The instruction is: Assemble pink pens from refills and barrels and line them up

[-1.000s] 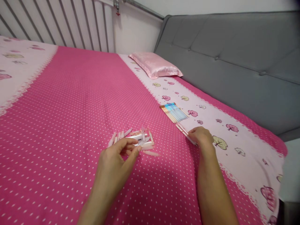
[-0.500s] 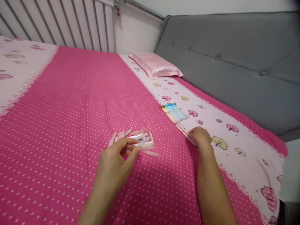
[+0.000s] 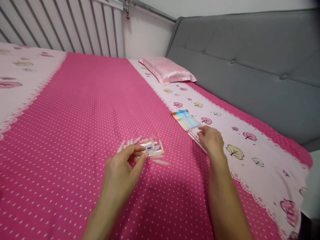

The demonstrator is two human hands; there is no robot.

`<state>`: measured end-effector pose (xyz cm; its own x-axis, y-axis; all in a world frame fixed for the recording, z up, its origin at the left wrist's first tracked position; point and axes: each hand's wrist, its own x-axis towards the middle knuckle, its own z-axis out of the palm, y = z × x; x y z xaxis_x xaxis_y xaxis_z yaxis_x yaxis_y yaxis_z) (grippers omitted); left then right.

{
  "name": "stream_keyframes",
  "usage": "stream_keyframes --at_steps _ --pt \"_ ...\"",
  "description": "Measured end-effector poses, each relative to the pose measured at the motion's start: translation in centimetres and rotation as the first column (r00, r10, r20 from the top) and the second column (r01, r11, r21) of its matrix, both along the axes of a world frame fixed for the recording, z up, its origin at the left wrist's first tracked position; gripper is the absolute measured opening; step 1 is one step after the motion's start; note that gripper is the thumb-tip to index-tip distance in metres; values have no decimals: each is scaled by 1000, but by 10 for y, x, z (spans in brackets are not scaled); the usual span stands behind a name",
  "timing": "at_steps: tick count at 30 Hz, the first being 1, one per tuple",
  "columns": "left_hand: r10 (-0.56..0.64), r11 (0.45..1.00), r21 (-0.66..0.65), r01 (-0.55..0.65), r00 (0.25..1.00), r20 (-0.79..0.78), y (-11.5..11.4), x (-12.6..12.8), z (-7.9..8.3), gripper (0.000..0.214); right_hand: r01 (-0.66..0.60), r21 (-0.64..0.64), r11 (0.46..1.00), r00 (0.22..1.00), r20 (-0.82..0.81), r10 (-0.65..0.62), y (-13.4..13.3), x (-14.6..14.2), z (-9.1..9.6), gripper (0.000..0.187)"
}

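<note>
My left hand (image 3: 126, 166) is at the near side of a small heap of white and pink pens (image 3: 156, 154). Its thumb and forefinger curve toward each other with a gap between the tips, and I see nothing held. A few more pale pink pens (image 3: 122, 146) lie beside the heap on the left, and one (image 3: 161, 162) lies nearest me. On the right, my right hand (image 3: 211, 139) is just above a couple of white pens (image 3: 193, 137), thumb and forefinger apart. Its palm side is hidden. Beyond it lies a neat row of blue and beige pens (image 3: 186, 120).
Everything lies on a bed with a pink dotted cover (image 3: 95, 100) and a pale tree-print band (image 3: 220, 128). A pink satin pillow (image 3: 167, 70) lies farther back. A grey padded headboard (image 3: 245, 46) rises on the right, and a white radiator (image 3: 60, 26) stands at the far left.
My right hand has lifted off the white pens and moved slightly away from me, its thumb and forefinger parting. My left hand has barely moved.
</note>
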<state>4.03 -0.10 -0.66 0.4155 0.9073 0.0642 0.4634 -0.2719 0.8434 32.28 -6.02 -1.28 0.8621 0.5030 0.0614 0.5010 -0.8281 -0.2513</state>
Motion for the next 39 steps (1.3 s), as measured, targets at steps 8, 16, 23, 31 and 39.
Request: stream_keyframes --at_steps 8,16,23,31,39 --pt "-60 949 303 85 994 -91 -26 21 4 21 -477 190 858 878 135 459 22 -74 -22 39" --pt "-293 856 328 399 898 -329 -78 58 -13 24 -436 281 855 900 108 423 -102 -81 -87 48" --pt "-519 625 389 677 733 -441 -108 82 -73 35 -284 21 959 945 175 276 -185 -99 -97 59" --pt "-515 623 373 688 719 -466 -121 68 -82 46 -296 39 955 939 196 283 -179 -98 -91 54" --pt "-492 670 288 684 700 -517 -155 -28 -56 49 -294 75 953 944 179 277 -184 -100 -85 50"
